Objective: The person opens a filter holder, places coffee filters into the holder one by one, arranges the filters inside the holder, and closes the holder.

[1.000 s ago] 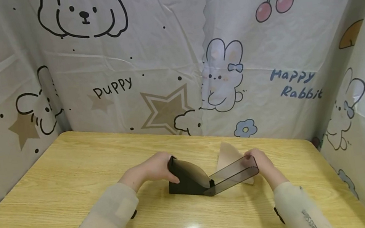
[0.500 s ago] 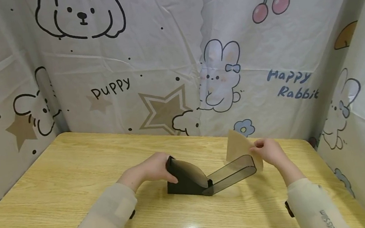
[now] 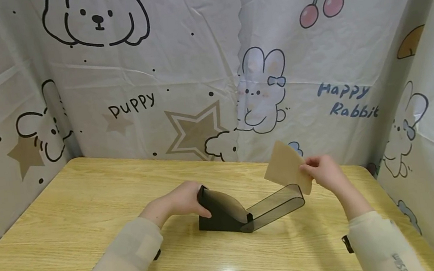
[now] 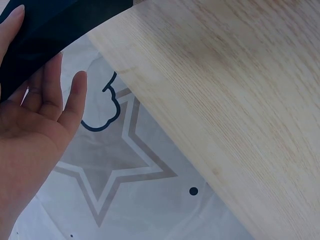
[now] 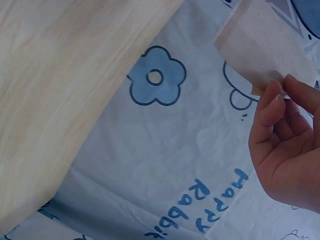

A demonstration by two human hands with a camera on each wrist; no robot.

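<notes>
Pinching the tan paper (image 3: 284, 164), the right hand (image 3: 323, 171) had fingers nearly together, paper just left of them | left hand (image 3: 184, 199) gripped the black box (image 3: 221, 213), fingers partly curled | light edge pinch, steady box probably served best

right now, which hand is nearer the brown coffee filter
Right: the right hand pinches the coffee filter by its edge; the left hand is off to its left, holding the black holder.

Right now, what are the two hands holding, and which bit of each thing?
The right fingers pinch the tan paper at its right edge in the head view. The left fingers grip the dark holder by its tall end.
</notes>
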